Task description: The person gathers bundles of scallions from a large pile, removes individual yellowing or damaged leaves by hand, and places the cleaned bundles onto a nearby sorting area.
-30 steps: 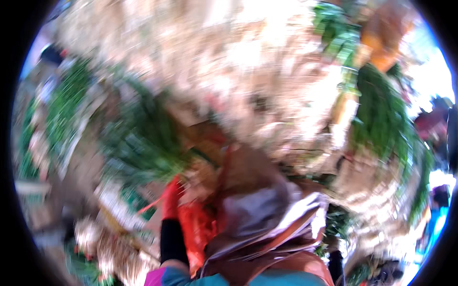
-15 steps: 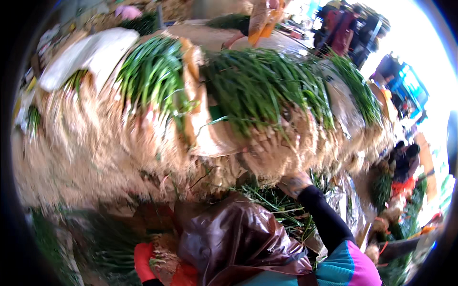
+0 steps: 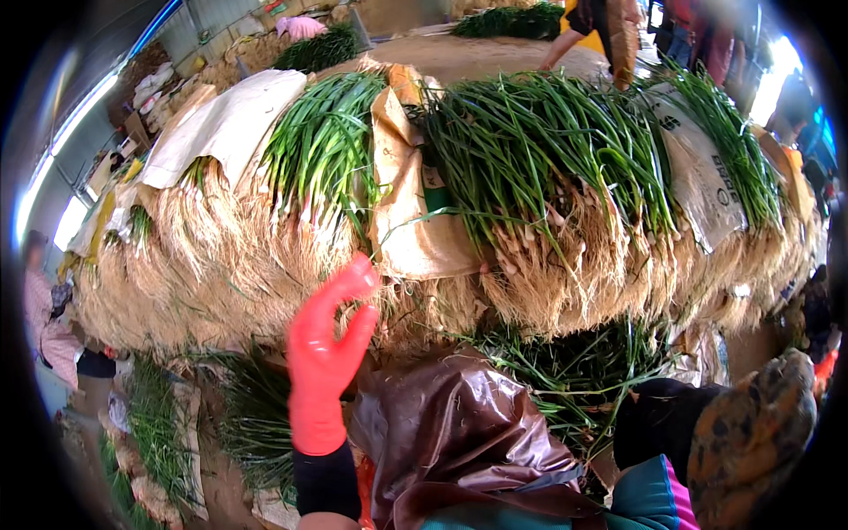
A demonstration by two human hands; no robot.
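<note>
My left hand (image 3: pixel 331 353), in a red rubber glove, is raised in front of the heap with thumb and fingers apart and nothing between them. Just beyond its fingertips hang the pale roots of a bundle of green onions (image 3: pixel 322 132). My right hand (image 3: pixel 755 433), in a brown, dark-spotted glove, is close at the lower right, beside its black sleeve; how its fingers lie is not clear. A larger row of green onions (image 3: pixel 539 141) covers the right half of the heap, roots towards me. A brown plastic apron (image 3: pixel 459 424) covers my lap.
Woven sacks (image 3: pixel 225 115) lie between and over the bundles. Loose green leaves (image 3: pixel 583 371) are piled beyond my lap. More green onions (image 3: pixel 155 415) lie on the floor at left. One person (image 3: pixel 53 318) is at the far left; others (image 3: pixel 609 40) stand behind the heap.
My left hand has risen from low beside my lap to the front of the heap. My right hand has drawn back from the roots to the lower right. The view has shifted.
</note>
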